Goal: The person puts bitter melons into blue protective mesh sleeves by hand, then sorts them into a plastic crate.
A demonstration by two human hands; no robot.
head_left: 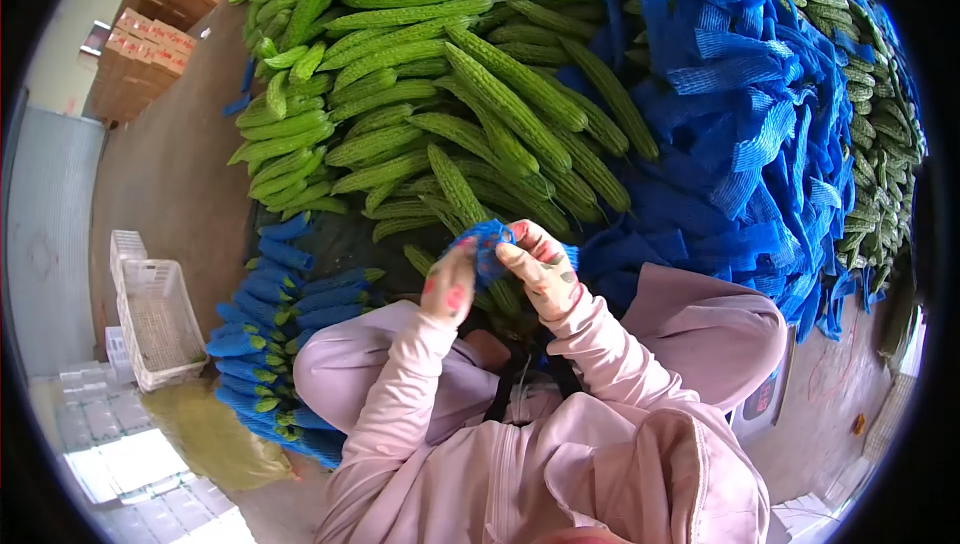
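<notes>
Both my hands, in patterned gloves, meet in front of my lap around a blue mesh sleeve [487, 244]. My left hand [450, 282] is at the sleeve's left side, its fingers blurred and partly hidden. My right hand [540, 266] pinches the sleeve's edge between thumb and fingers. A green bitter gourd [455, 184] slants up beyond the sleeve, its lower end hidden behind the mesh and my hands. Past my hands lies a large heap of bitter gourds [400, 74].
Loose blue mesh sleeves [730, 134] are heaped at the right, with more gourds [870, 144] beyond. Several sleeved gourds [255, 344] lie left of my knee. A white crate [160, 324] stands on the floor further left. Cardboard boxes [150, 44] are stacked at the upper left.
</notes>
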